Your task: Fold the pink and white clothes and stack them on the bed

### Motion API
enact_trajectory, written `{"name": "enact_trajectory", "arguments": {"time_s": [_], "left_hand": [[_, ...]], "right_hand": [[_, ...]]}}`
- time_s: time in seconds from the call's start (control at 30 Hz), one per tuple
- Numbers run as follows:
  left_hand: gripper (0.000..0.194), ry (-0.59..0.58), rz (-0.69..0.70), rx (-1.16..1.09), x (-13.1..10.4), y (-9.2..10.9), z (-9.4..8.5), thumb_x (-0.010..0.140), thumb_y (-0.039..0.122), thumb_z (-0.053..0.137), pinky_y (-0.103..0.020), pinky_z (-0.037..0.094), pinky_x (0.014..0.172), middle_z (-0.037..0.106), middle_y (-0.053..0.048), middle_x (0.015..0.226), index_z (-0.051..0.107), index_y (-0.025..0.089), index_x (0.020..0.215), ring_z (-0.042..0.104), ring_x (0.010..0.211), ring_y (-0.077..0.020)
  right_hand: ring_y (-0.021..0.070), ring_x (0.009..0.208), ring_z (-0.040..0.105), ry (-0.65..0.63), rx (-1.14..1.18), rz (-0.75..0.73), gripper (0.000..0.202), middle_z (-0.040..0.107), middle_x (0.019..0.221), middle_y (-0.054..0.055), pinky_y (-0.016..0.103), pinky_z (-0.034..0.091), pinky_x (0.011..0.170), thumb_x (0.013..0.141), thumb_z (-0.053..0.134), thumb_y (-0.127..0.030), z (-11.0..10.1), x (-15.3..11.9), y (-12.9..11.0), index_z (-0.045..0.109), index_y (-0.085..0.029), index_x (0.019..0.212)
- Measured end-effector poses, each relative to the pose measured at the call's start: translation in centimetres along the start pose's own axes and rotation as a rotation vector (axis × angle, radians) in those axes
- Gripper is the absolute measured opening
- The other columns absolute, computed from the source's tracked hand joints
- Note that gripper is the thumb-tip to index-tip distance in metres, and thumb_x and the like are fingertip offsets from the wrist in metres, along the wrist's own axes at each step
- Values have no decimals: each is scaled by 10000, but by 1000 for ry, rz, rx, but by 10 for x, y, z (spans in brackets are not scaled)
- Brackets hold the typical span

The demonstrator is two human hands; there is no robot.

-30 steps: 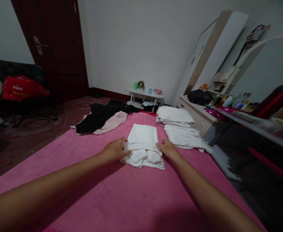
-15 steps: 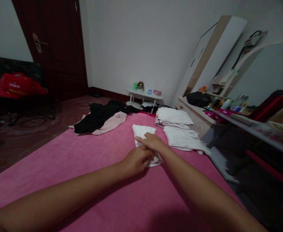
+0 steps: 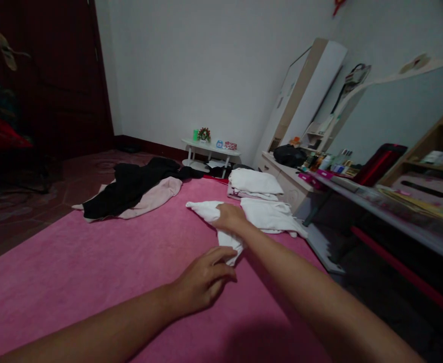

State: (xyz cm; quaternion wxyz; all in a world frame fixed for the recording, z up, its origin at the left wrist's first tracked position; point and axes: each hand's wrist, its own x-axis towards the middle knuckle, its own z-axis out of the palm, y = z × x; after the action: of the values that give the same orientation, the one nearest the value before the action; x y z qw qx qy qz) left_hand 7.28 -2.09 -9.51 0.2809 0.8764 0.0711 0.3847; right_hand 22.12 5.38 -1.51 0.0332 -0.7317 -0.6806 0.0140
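Note:
A small white cloth (image 3: 228, 240) lies bunched on the pink bedspread (image 3: 130, 252), near its middle. My right hand (image 3: 229, 219) grips the cloth from above, with one corner sticking out to the left. Just nearer to me, my left hand (image 3: 206, 280) has its fingers apart beside the cloth's lower end, and its index finger is over the edge. A folded white garment (image 3: 269, 216) lies to the right of my right hand. Behind that sits a stack of folded white clothes (image 3: 255, 182).
Black clothing (image 3: 138, 181) and a pale pink garment (image 3: 155, 198) lie at the bed's far left edge. Beyond the bed stands a small white table (image 3: 210, 147). A cluttered dresser (image 3: 297, 189) and a grey-edged desk (image 3: 388, 209) are on the right.
My right hand has closed on the white cloth, which is now bent with a corner out to the left. My left hand has come off it toward me and opened. The view has turned right.

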Motion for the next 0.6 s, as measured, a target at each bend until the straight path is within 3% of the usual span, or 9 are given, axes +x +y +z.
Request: {"name": "enact_trajectory", "arguments": {"time_s": [0.13,0.23,0.4,0.5,0.6], "left_hand": [[388,-40,-15,-61,-1,1,3,819,21,464,-328,451,990,475,-92,1326,639,228,1097,531,1166,-179],[377,-67,-12,-95,-1,-2,7,826,22,459,-308,457,977,487,-87,1300,644,224,1085,539,1152,-168],[363,-74,-64,-92,0,-7,10,835,34,458,-280,475,911,510,-73,1271,637,239,1076,573,1056,-146],[345,-69,-115,-84,1,-10,10,846,50,456,-281,470,907,531,-68,1244,631,246,1069,567,1078,-157],[316,-65,-172,-95,2,-15,11,856,70,460,-260,476,882,541,-65,1230,630,243,1058,573,1067,-152]], "right_hand": [[240,857,660,52,8,-86,377,727,945,40,299,464,724,661,698,-360,-45,3,45,717,-265,1026],[226,908,648,153,-28,-199,420,722,1000,-14,291,465,776,641,678,-263,-78,7,77,709,-319,1056],[222,957,635,235,5,-343,470,706,1071,-9,299,468,855,617,638,-162,-118,28,143,704,-252,1074],[216,1004,624,265,72,-352,453,687,1115,1,318,460,913,626,614,-131,-119,42,195,699,-225,1061],[244,1078,599,306,42,-257,371,662,1168,57,370,440,969,652,588,-109,-93,42,243,729,-201,983]]}}
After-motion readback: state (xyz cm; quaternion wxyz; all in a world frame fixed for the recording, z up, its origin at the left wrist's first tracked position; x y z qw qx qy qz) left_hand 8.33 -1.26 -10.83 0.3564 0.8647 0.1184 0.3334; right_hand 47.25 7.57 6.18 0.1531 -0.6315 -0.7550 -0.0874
